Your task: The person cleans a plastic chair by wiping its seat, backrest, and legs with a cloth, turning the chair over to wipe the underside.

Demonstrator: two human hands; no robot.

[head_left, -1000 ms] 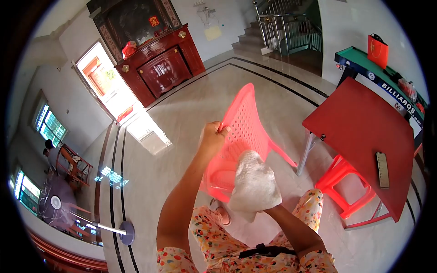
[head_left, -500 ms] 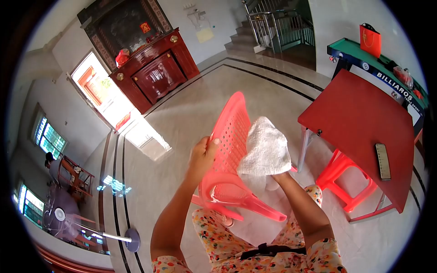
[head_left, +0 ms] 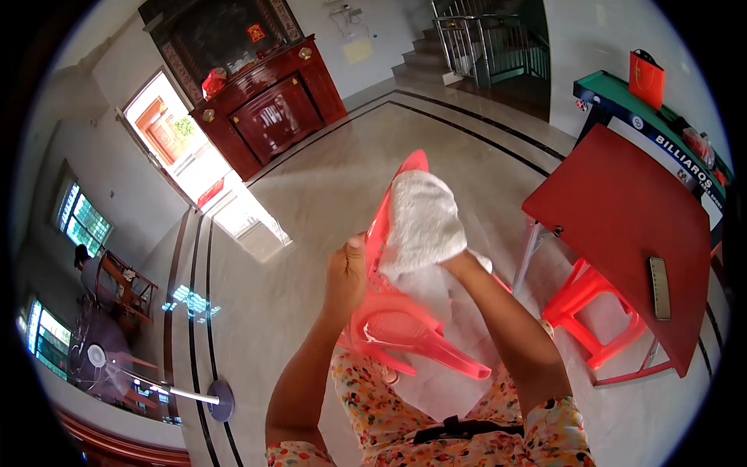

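A pink plastic chair (head_left: 401,327) with a perforated back stands tilted in front of me. My left hand (head_left: 348,274) is closed on the left edge of its backrest. A white cloth (head_left: 424,222) covers the fingers of my right hand (head_left: 461,266) and lies against the backrest, hiding most of it. Only the wrist and the heel of that hand show, so its fingers cannot be seen. Part of the cloth hangs below the hand, over the seat area.
At the right, a red table (head_left: 622,233) bears a phone (head_left: 659,288), with a red stool (head_left: 595,311) beneath it and a billiard table (head_left: 661,132) behind. A fan (head_left: 221,401) stands at the lower left. Farther left, a person (head_left: 93,272) is near a wooden chair.
My right hand has carried the cloth from low by the seat up onto the backrest, and lately leftward. The chair has turned and its seat faces more to the right. My left hand keeps its hold.
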